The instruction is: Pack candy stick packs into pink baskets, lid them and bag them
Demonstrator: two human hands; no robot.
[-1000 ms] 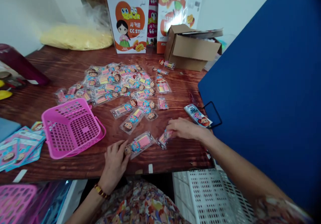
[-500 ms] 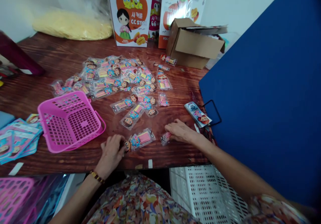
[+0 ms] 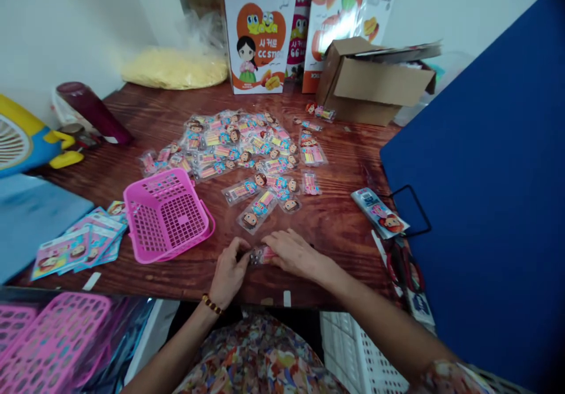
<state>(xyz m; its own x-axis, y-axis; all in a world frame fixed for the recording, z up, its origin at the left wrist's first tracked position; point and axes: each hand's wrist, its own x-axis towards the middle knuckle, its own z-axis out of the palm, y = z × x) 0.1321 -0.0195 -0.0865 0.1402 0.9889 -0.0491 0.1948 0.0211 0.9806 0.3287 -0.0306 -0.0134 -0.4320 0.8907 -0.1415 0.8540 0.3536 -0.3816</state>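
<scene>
Close to the table's front edge, a small clear packet [image 3: 259,256] with pink contents lies between my two hands. My left hand [image 3: 230,271] has its fingers curled, with thumb and fingertip at the packet's left end. From the right, my right hand [image 3: 293,254] closes its fingers over the other end and hides most of it. Whether a second packet lies underneath cannot be made out. Just beyond my hands is a loose packet [image 3: 257,210] with a cartoon head, in front of a heap of similar packets [image 3: 220,141].
A pink basket [image 3: 164,214] stands left of my hands, beside printed cards [image 3: 83,244]. Rightward are a stack of cards [image 3: 380,212] and red-handled pliers [image 3: 406,270]. An opened cardboard box [image 3: 375,85] and printed cartons [image 3: 260,35] stand at the back.
My right hand has moved left with its small packet to meet my left hand, covering the packet that lay there. The view has shifted, so everything on the table appears further right.
</scene>
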